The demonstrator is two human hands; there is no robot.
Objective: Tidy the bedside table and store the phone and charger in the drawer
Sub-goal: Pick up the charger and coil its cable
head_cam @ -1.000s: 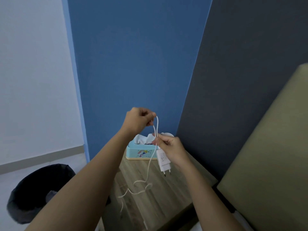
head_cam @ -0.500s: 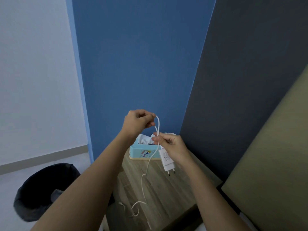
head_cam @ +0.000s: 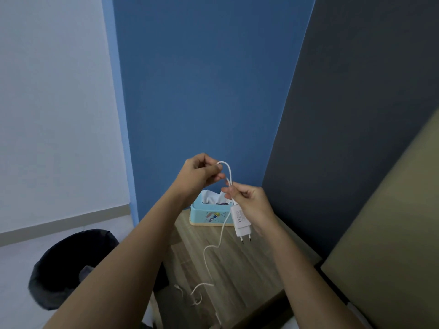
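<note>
Head view: right hand (head_cam: 251,205) clamps charger (head_cam: 241,219), left hand (head_cam: 200,173) pinches cable (head_cam: 228,173) loop just above it, rest dangling below toward desk (head_cam: 273,262).

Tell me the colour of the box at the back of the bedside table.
The tissue box is light turquoise with a cream base, seen in the head view.

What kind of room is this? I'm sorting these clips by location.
Probably a bedroom corner: a small wooden bedside table against the blue wall, a padded headboard beside it, and a tissue box on top.
</note>
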